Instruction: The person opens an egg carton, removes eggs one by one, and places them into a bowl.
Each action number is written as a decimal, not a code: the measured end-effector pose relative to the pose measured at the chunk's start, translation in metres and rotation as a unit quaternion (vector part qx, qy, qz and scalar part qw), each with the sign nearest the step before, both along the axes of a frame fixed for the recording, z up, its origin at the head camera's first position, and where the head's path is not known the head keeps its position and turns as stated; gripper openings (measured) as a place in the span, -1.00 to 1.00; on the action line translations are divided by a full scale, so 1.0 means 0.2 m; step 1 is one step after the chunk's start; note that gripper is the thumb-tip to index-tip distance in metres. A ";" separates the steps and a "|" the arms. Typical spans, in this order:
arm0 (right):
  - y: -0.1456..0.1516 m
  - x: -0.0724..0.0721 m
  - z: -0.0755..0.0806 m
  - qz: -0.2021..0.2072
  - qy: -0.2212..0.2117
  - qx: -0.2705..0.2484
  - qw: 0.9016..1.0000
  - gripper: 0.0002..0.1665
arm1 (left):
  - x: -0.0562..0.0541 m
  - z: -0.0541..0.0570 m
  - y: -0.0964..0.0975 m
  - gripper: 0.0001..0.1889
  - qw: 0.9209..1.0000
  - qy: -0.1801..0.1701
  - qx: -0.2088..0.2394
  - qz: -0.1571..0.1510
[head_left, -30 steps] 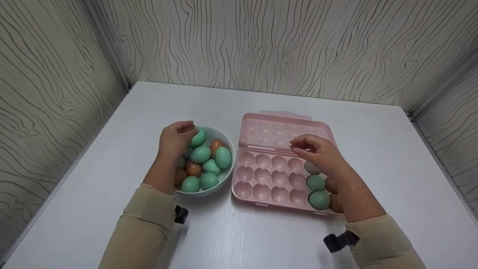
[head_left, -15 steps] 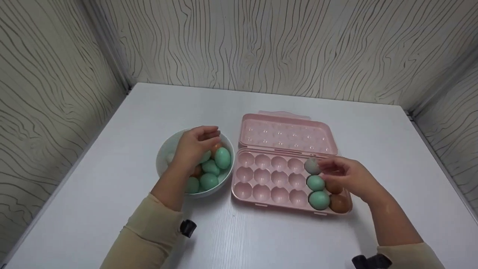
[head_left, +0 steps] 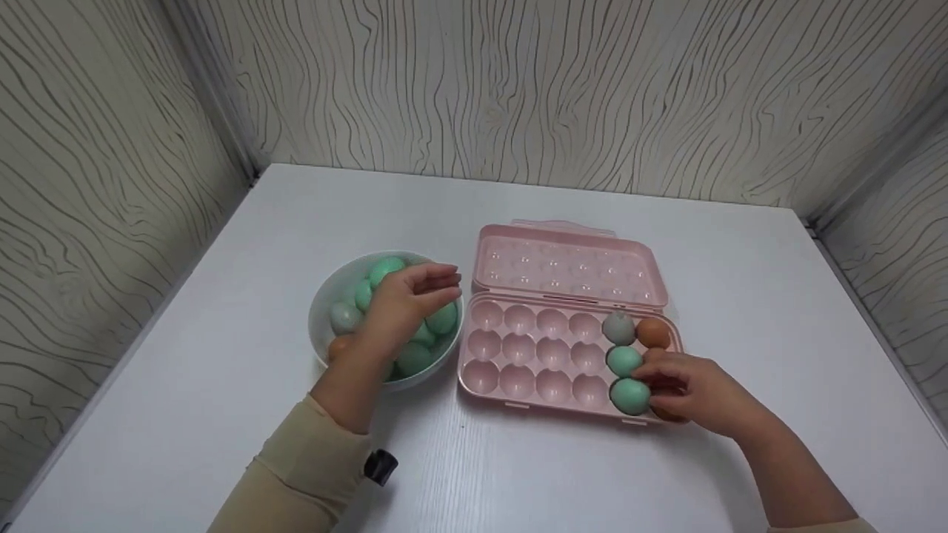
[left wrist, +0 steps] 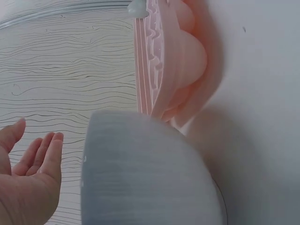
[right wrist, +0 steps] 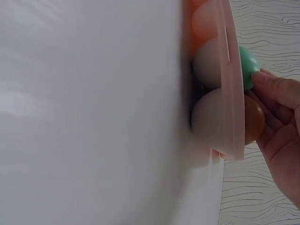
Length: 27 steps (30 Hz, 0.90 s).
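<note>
Left of centre on the white table [head_left: 518, 474], a white bowl [head_left: 324, 296] holds green eggs [head_left: 386, 269], a grey egg [head_left: 345, 318] and a brown egg [head_left: 341, 346]. Just beside it lies a pink egg carton [head_left: 554, 355], lid [head_left: 570, 265] folded back. The two columns at its right end are filled: a grey-white egg [head_left: 618, 329] and an orange-brown egg [head_left: 653, 333] in the back row, then a green and a brown in each row ahead, both browns partly hidden. The left hand [head_left: 407, 300] hangs over the bowl, fingers extended, thumb apart. The right hand [head_left: 696, 389] reaches over the front right cup, thumb touching the front-row green egg [head_left: 630, 397]; whether it is clamped there I cannot tell. Compared with half a second ago, the right hand has shifted from the back toward the front row, uncovering the back-row brown, and the left hand has moved rightward, uncovering more eggs at the bowl's left.
</note>
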State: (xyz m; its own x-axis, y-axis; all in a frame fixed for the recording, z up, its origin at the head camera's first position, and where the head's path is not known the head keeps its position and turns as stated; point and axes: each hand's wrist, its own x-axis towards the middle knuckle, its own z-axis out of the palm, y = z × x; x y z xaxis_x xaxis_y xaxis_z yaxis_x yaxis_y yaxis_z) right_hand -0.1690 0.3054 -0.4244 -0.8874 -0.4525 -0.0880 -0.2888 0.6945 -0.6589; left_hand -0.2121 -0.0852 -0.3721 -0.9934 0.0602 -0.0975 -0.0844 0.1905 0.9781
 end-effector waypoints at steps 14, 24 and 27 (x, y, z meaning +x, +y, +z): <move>-0.03 -0.02 -0.09 0.052 0.100 0.001 0.994 -0.53 | 0.01 -0.02 0.02 -0.63 1.000 -0.010 -0.008 -0.020; -0.04 -0.04 -0.01 0.034 0.050 -0.017 0.998 -0.52 | 0.02 -0.02 0.03 -0.56 0.998 -0.015 -0.018 -0.053; -0.05 -0.06 0.05 0.013 0.024 -0.044 0.999 -0.50 | 0.02 -0.03 0.04 -0.55 0.998 -0.014 -0.021 -0.059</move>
